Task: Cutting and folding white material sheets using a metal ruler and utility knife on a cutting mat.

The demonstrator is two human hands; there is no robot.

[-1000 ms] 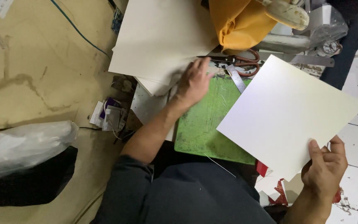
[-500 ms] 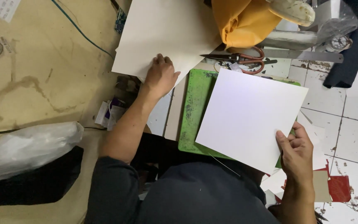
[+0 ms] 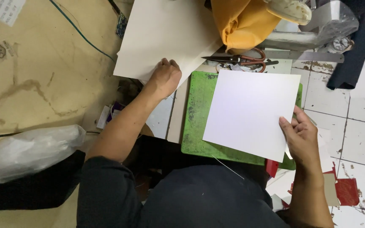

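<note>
Right hand [image 3: 303, 137] pinches white sheet [image 3: 252, 112] — left hand [image 3: 164, 78] grips cream board [image 3: 163, 36].

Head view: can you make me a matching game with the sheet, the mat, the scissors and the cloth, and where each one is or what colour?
Things:
1. white sheet
2. mat
3. scissors
4. cloth

Clues:
A. yellow, bunched at the top
B. green, lying under the sheet
C. held at its corner by the right hand
D. lying just above the mat, red-brown handles

Pairs: 1-C, 2-B, 3-D, 4-A
</note>
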